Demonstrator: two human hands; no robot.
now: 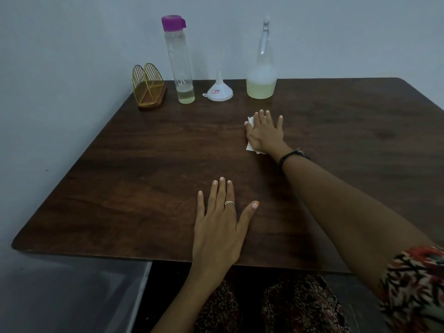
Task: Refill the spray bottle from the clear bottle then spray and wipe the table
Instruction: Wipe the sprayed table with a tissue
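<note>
A dark wooden table (144,179) fills the view, with the left hand (219,227) lying flat near its front edge, fingers straight and spread, holding nothing. Along the far edge stand the spray bottle (262,75), part full of pale liquid, the clear bottle (179,61) with a purple cap, a white funnel (219,91) between them, and a gold wire holder (149,86) at the left. The right hand (264,133) presses flat, fingers extended, on a white tissue (249,146), which shows beside the thumb and under the palm.

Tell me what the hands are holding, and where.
Nothing is gripped. The right hand presses flat on a white tissue; the left hand rests on the table.
</note>
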